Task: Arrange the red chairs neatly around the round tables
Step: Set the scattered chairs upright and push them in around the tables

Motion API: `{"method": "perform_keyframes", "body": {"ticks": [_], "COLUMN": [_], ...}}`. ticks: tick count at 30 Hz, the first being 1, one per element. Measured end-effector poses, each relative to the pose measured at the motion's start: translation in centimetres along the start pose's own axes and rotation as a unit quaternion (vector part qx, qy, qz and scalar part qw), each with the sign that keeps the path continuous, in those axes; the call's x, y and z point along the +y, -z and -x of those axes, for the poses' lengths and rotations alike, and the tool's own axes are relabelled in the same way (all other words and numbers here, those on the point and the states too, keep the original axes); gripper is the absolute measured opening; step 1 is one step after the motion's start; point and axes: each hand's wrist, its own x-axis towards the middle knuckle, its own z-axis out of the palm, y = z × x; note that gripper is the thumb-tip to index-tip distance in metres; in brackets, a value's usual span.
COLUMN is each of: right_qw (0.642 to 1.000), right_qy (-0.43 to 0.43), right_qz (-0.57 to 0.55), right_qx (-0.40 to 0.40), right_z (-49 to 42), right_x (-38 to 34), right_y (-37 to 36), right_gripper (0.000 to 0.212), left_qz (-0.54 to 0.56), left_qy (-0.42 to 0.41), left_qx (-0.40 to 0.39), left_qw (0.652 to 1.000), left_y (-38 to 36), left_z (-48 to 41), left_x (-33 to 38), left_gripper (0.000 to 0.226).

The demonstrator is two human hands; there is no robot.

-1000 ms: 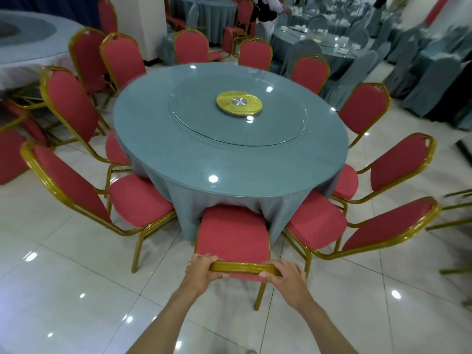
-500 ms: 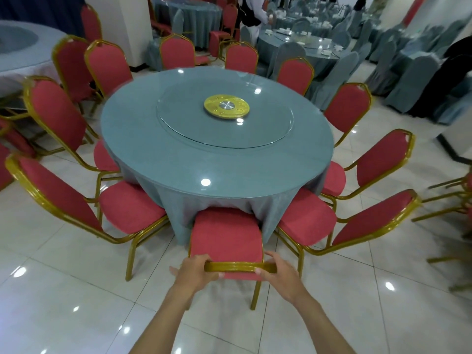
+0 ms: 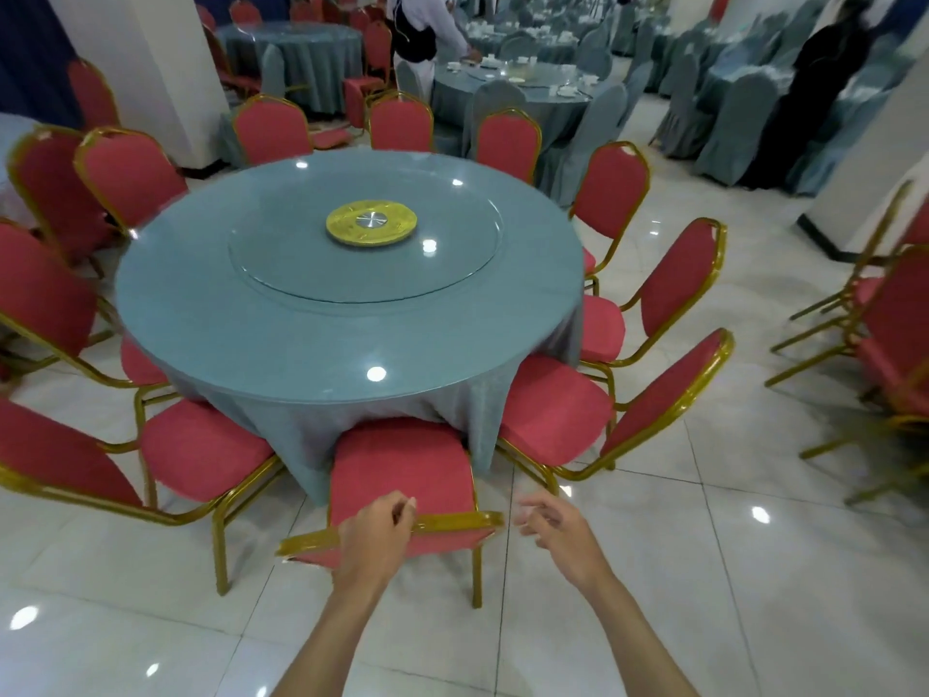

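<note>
A round table (image 3: 301, 344) with a grey-blue cloth carries a glass turntable (image 3: 281, 264) and a gold disc (image 3: 371, 222). Red chairs with gold frames ring it. The nearest red chair (image 3: 402, 465) has its seat tucked under the cloth edge and its back towards me. My left hand (image 3: 374, 538) is over the chair's gold top rail (image 3: 452, 521), fingers loosely curled with a fingertip showing above the rail. My right hand (image 3: 558, 535) hangs in the air just right of the rail's end, fingers loosely curled, holding nothing.
Neighbouring red chairs stand close on the left (image 3: 201, 445) and right (image 3: 553, 410) of the near one. More red chairs (image 3: 895, 334) stand loose at the right edge. A white pillar (image 3: 166, 67), set tables with grey-covered chairs (image 3: 729, 118) and a person (image 3: 417, 37) are behind.
Both hands gripped the near chair's top rail before. My right hand has come off it and moved right; my left hand's grip has loosened. The view has swung right.
</note>
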Motion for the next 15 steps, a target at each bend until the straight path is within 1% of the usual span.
{"method": "perform_keyframes", "body": {"ticks": [2, 5, 8, 10, 12, 15], "right_qw": [0.999, 0.997, 0.994, 0.992, 0.992, 0.99], "right_qy": [-0.014, -0.027, -0.043, -0.046, -0.047, -0.042], "right_qz": [-0.026, -0.063, -0.093, -0.108, -0.111, -0.122], "right_qx": [0.011, 0.029, 0.041, 0.044, 0.045, 0.052], "right_z": [0.5, 1.0, 1.3, 1.4, 1.3, 1.4], "right_x": [1.5, 4.0, 6.7, 8.3, 9.5, 9.9], "right_y": [2.8, 6.9, 10.9, 13.7, 16.4, 20.7], "right_gripper": [0.015, 0.015, 0.016, 0.015, 0.015, 0.015], "left_qz": [-0.039, -0.121, -0.145, -0.136, -0.102, -0.019], "left_qy": [-0.005, 0.011, 0.033, 0.045, 0.063, 0.07], "left_qx": [0.015, 0.041, 0.039, 0.048, 0.053, 0.021], "left_qw": [0.999, 0.992, 0.988, 0.989, 0.991, 0.997], "left_y": [-2.0, -4.6, -7.3, -9.0, -10.8, -14.2], "left_z": [0.5, 1.5, 2.1, 2.3, 2.2, 2.3], "left_x": [2.1, 5.6, 8.4, 10.1, 11.7, 14.2], "left_gripper": [0.035, 0.028, 0.027, 0.025, 0.023, 0.02]}}
